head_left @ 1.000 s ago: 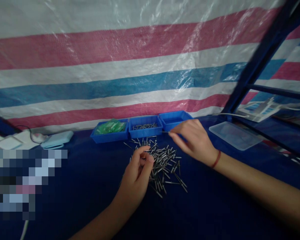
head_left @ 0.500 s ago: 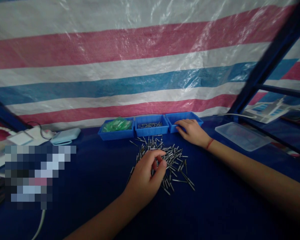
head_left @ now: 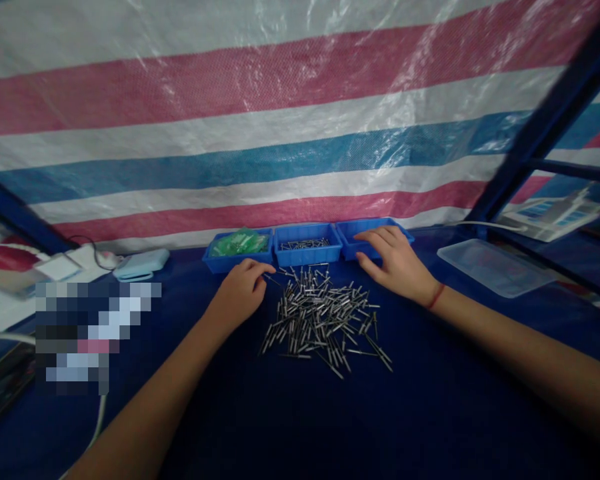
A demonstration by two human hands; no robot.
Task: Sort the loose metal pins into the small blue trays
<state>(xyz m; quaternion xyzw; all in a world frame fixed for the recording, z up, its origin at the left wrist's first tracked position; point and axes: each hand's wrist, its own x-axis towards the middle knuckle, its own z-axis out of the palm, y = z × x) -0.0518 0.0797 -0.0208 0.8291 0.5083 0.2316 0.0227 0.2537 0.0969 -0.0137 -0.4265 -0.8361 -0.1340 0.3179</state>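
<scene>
A loose pile of metal rivets [head_left: 325, 313] lies on the dark blue table. My left hand [head_left: 241, 293] is at the pile's upper left edge, its thumb and index finger bent close beside a single rivet; whether they pinch one is too small to tell. Fingers spread, my right hand [head_left: 395, 263] hovers at the front edge of the right blue bin [head_left: 350, 250], with nothing visible in it. The middle blue bin [head_left: 309, 255] holds some rivets. In the left blue bin [head_left: 220, 265] is a green plastic bag [head_left: 240, 242].
A clear plastic lid [head_left: 495, 267] lies right of the bins. At the left are a light blue case [head_left: 141, 265], a white cable [head_left: 100, 420] and a dark phone-like device [head_left: 10, 380]. A striped sheet [head_left: 280, 153] hangs behind; blue metal posts stand on both sides.
My left hand has moved from over the pile to its upper left side, uncovering more rivets. My right hand has opened wider and shifted slightly right. The view has shifted a little.
</scene>
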